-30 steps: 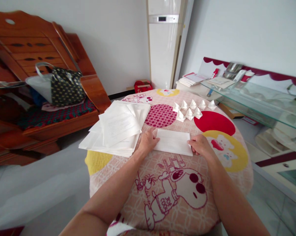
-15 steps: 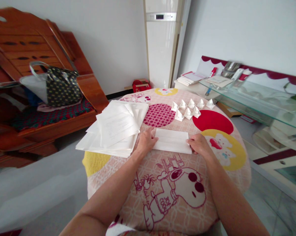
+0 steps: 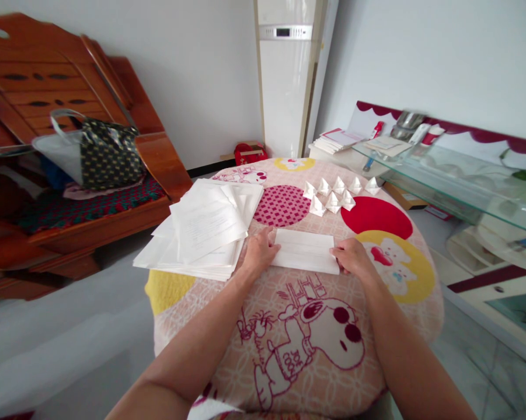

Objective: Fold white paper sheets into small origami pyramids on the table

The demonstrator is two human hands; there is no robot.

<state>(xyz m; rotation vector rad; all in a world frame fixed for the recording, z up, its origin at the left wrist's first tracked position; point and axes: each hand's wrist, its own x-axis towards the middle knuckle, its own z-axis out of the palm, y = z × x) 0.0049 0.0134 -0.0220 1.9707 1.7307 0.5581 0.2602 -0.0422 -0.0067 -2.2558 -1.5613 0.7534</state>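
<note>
Fingers of the left hand (image 3: 259, 252) press flat on the left end of the folded sheet (image 3: 305, 251) — just right of the paper stack (image 3: 202, 230) on the desk (image 3: 289, 350); the right hand (image 3: 353, 256) pins its right end, fingers flat — the small folded paper pieces (image 3: 337, 194) lie beyond it.

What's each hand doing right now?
Left hand: open, pressed flat on the left end of the folded white paper.
Right hand: fingers curled on the paper's right end.
</note>
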